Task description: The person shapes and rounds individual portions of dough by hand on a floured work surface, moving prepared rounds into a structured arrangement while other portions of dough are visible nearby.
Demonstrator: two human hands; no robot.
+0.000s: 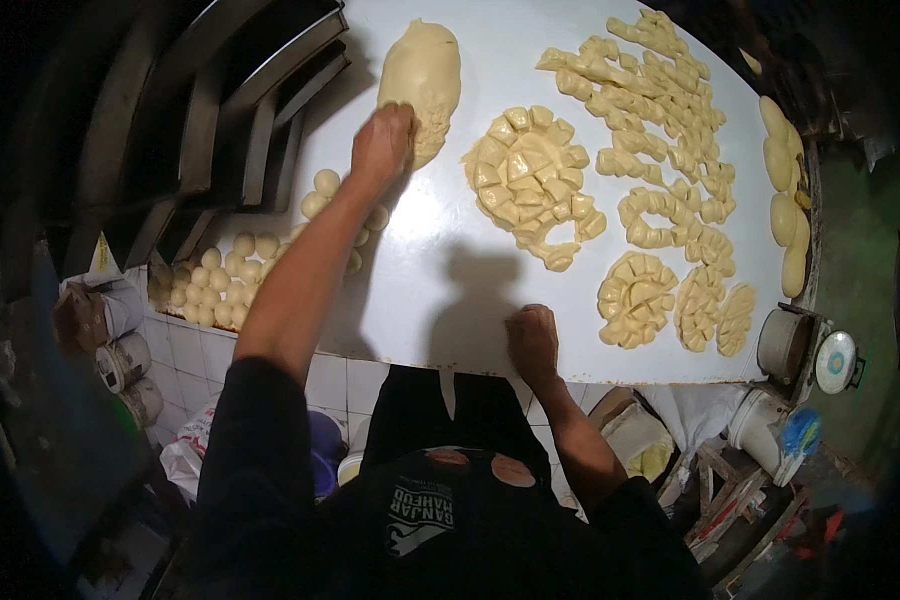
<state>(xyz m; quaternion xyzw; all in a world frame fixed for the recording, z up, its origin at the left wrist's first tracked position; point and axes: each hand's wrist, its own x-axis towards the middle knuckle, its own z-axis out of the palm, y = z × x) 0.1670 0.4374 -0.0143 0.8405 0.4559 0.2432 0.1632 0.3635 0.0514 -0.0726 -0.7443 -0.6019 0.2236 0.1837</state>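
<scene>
The carrying surface is a broad, smooth white table (510,50), brown-flecked along its front edge. Toward the far side lies one large oblong mass of pale-yellow dough (420,68) (near end rough). A cluster of small, round, cream-coloured dough balls (219,280) occupies the front left; a rounded heap of cut yellow dough chunks (527,185), the middle; ridged rows of cut yellow dough (692,120), the right.

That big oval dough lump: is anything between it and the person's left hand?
Nothing visible: the left hand appears to touch the lower left edge of the dough lump; cut dough lies to its right.
</scene>
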